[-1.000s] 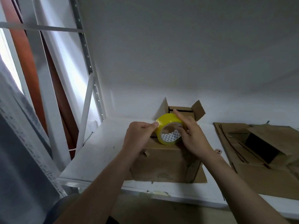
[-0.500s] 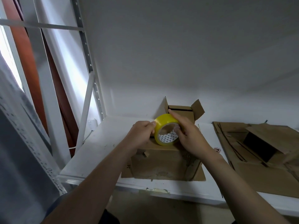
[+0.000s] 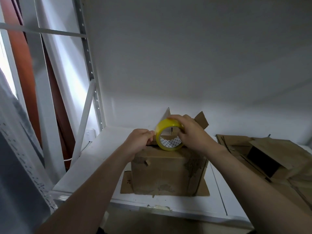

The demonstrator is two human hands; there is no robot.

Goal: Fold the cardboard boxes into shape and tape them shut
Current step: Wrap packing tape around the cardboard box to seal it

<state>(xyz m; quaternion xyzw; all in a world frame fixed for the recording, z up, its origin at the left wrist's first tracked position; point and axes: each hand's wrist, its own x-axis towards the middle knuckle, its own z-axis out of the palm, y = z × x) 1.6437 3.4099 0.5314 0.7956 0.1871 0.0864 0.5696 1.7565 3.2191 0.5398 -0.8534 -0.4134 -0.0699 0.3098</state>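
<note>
A brown cardboard box point(image 3: 168, 173) stands folded on the white shelf point(image 3: 94, 159), its top flaps down and its bottom flaps spread flat. A yellow roll of tape point(image 3: 162, 137) stands on edge on the box top. My right hand point(image 3: 192, 134) grips the roll from above and the right, fingers curled over its rim. My left hand point(image 3: 140, 142) sits at the roll's left side, fingers curled and pinching at the tape's edge. Whether a loose tape end is between those fingers is too small to tell.
Behind the box stands a second small box point(image 3: 201, 121) with raised flaps. Flattened cardboard sheets and a half-open box point(image 3: 270, 159) lie on the shelf at the right. A white upright post point(image 3: 87, 65) and a brace bound the shelf at the left.
The roll has been turned and lifted a little, and my right hand has shifted over its top. My left hand stays at the roll's left edge.
</note>
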